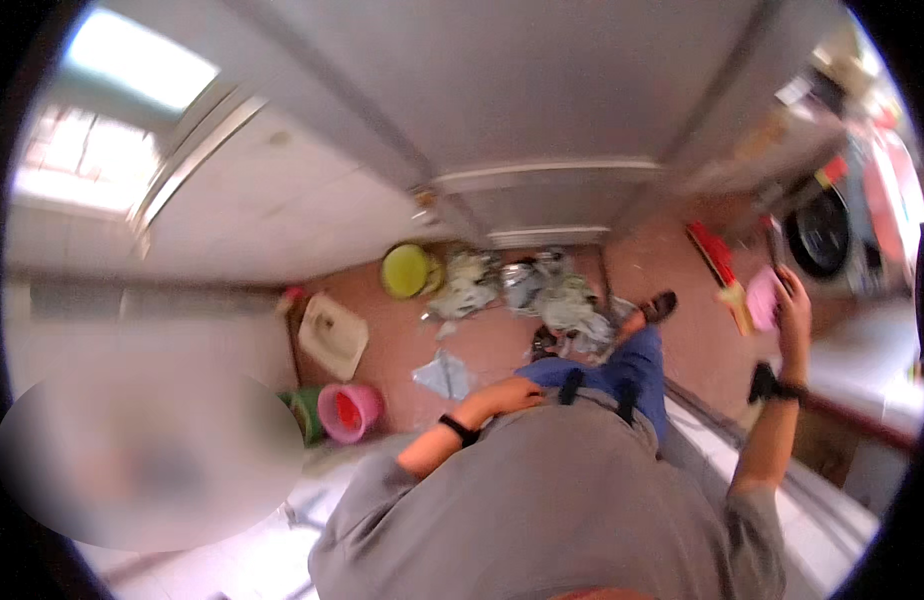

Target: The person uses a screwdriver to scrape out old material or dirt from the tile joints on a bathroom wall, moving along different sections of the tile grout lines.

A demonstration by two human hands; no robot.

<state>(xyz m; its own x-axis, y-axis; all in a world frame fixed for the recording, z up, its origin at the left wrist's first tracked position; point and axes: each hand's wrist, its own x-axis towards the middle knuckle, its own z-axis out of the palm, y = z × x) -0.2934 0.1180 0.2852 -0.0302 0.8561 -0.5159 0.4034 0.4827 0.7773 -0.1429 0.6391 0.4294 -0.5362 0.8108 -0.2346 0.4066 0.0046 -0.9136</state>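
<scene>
My right hand [794, 302] is out to the far right, with its fingers closed round something dark and thin that blur keeps me from naming. Right beside those fingers is a pink rounded object [762, 298], with a yellowish piece [734, 306] and a red, long-shaped thing [712, 254] farther left on the floor. My left hand [510, 395] rests against my waist at the front of my grey shirt. Its fingers look stretched out and hold nothing that I can see. Both wrists wear dark bands.
Crumpled pale plastic bags [572, 308] lie around my feet on the reddish floor. A yellow-green bucket [406, 271], a squat toilet [334, 337] and a pink bucket [348, 412] with something red inside are to the left. A black round basin [820, 232] stands at right. A raised sill [727, 450] runs beside my legs.
</scene>
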